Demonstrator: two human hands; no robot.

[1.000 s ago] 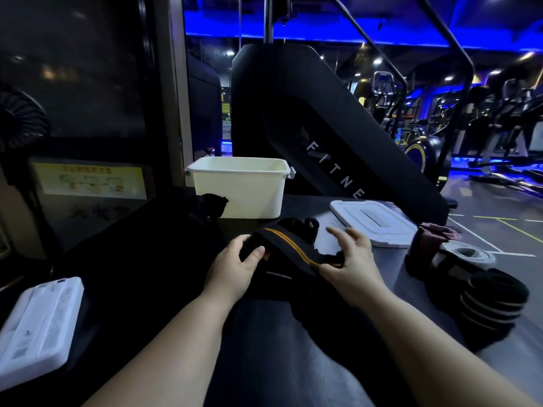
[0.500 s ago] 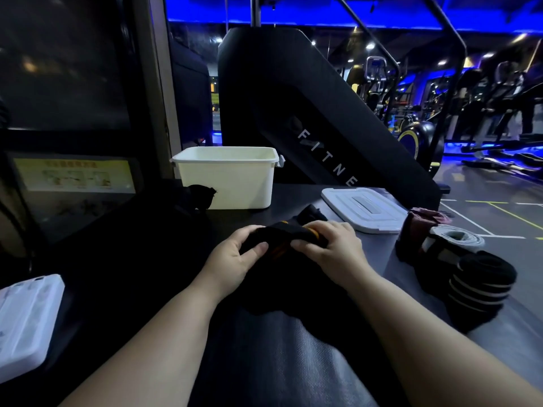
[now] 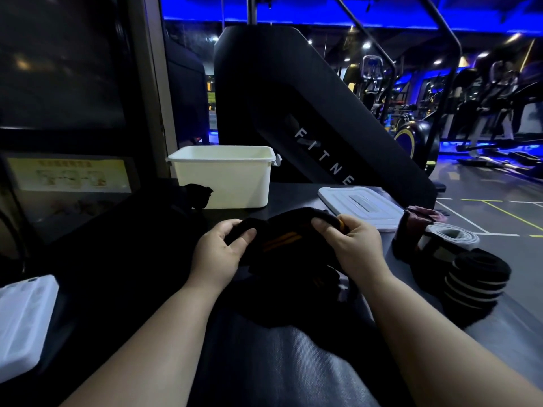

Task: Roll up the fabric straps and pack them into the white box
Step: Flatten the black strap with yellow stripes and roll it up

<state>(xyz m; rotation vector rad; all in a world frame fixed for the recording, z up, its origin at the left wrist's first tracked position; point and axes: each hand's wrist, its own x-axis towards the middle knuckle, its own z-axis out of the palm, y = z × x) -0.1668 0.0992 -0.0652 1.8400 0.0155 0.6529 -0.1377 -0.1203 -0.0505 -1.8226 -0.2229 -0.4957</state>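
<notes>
A black fabric strap with orange stripes [image 3: 286, 236] lies bunched on the dark table in front of me. My left hand [image 3: 219, 254] grips its left end with fingers and thumb curled round it. My right hand [image 3: 351, 245] pinches its right end near an orange edge. The rest of the strap trails down toward me in a dark heap. The white box [image 3: 224, 177] stands open behind the strap, a little to the left; nothing shows above its rim.
The box's white lid [image 3: 361, 205] lies flat at the right. Rolled straps stand right of my right hand: a black striped one [image 3: 476, 283], a grey-white one [image 3: 449, 239], a dark red one [image 3: 420, 215]. A black cloth [image 3: 197, 195] lies by the box. A white flat case [image 3: 23, 321] sits left.
Both hands have closed on the strap's ends and lifted it slightly, the right hand shifting rightward. The view has tilted down a little.
</notes>
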